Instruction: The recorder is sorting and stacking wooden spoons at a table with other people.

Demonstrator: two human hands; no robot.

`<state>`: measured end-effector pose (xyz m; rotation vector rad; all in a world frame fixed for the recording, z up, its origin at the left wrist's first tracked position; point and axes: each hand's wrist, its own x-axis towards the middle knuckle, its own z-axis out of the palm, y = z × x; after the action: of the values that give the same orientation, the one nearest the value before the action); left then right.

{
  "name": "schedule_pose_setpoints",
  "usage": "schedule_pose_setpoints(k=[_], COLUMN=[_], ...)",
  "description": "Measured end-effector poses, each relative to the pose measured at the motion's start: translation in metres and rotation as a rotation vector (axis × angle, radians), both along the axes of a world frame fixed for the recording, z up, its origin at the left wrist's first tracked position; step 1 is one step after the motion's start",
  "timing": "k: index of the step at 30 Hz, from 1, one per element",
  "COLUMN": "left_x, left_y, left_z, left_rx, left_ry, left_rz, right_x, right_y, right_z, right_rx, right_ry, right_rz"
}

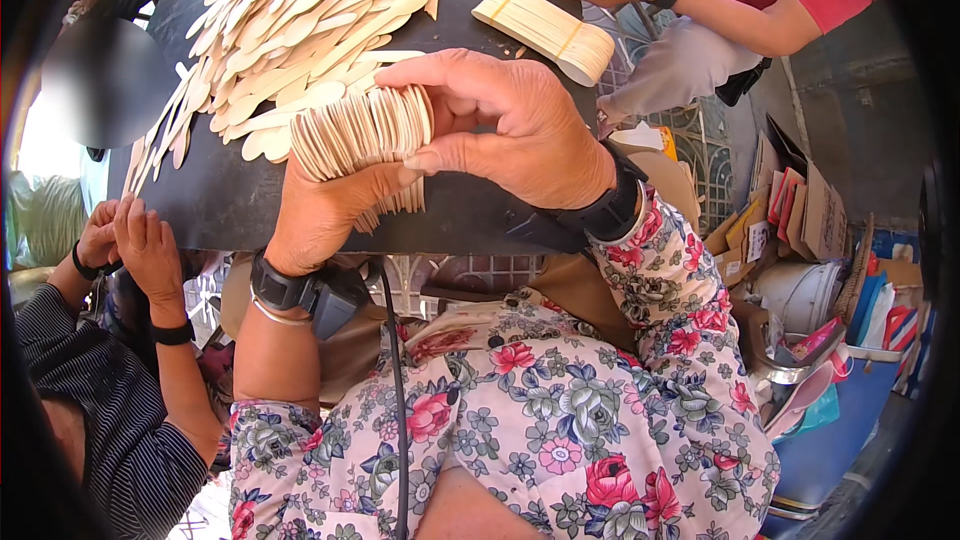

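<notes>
Wooden spoon blanks (362, 132) — thin, light, stiff, likely to fan and slip — sit stacked edgewise over the dark table (220, 195). The left hand (320, 215) cups them from below; the right hand (520, 125) closes over the top, best squeezing both stack ends.

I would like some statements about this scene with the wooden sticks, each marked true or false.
1. Both hands hold one stack of flat wooden sticks. True: left hand below, right hand above.
2. The table is white. False: it is dark, almost black.
3. A big loose pile of sticks lies on the table. True.
4. The banded bundle rests in the holder's lap. False: it lies on the table, near a person in a red top.
5. Both wrists are bare. False: each carries a dark band.
</notes>
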<state>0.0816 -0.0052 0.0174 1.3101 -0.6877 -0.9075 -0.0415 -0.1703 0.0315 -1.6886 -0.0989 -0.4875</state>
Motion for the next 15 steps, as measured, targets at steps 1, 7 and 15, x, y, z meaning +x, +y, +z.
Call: schedule_pose_setpoints(k=[1,7,15], left_x=[-0.0004,0.0002,-0.0015], left_y=[-0.001,-0.0049,-0.0003], left_z=[-0.0023,-0.0058,-0.0094], left_rx=[0.0,0.014,0.015], left_ry=[0.051,0.108,0.084], left_rz=[-0.027,-0.106,-0.03], right_x=[-0.0001,0.0011,0.0027], right_y=[0.0005,0.0033,0.001], right_z=[-0.0024,-0.0042,-0.0025], right_rx=[-0.019,0.013,-0.29], right_ry=[-0.015,0.005,-0.077], right_rz=[-0.01,-0.031,-0.13])
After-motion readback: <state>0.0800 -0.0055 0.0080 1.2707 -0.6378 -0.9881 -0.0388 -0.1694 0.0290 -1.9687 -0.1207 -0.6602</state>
